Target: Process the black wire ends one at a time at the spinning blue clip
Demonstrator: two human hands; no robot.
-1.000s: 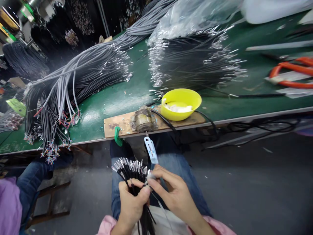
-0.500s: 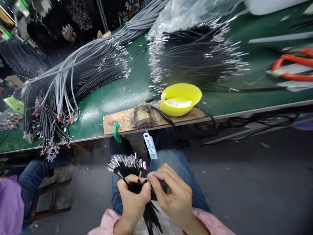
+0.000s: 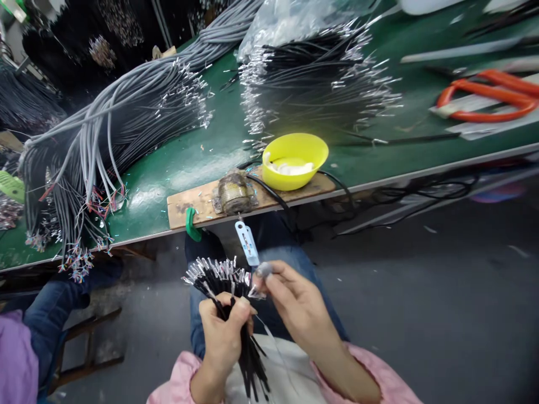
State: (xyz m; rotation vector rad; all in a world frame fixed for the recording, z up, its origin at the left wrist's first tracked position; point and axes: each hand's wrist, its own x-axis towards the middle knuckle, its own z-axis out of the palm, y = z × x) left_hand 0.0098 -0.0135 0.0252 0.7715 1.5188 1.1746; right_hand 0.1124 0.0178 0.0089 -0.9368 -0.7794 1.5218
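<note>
My left hand (image 3: 225,331) is closed around a bundle of thin black cables (image 3: 255,365), whose silvery stripped ends (image 3: 219,272) fan out above the thumb. Close to its right, my right hand (image 3: 297,306) has thumb and fingers pinched at a silvery foil end (image 3: 256,293) beside the bundle. Something grey (image 3: 264,270) covers one of the right fingertips. A thin pale strip (image 3: 273,339) hangs between the hands. Just above them, a light-blue flat clip-like piece (image 3: 247,244) sticks out from a small motor (image 3: 236,192) on a wooden board (image 3: 179,211).
A yellow bowl (image 3: 290,177) with white material stands on the board, held by a green clamp (image 3: 192,224). Black cables (image 3: 311,84), grey cables (image 3: 113,106) and orange-handled scissors (image 3: 488,101) lie on the green table (image 3: 219,148). Another person's leg (image 3: 54,320) is at left.
My right hand has drawn up and away from the left thumb, uncovering the silvery end and pale strip. The left hand keeps its hold; the whole view has shifted slightly.
</note>
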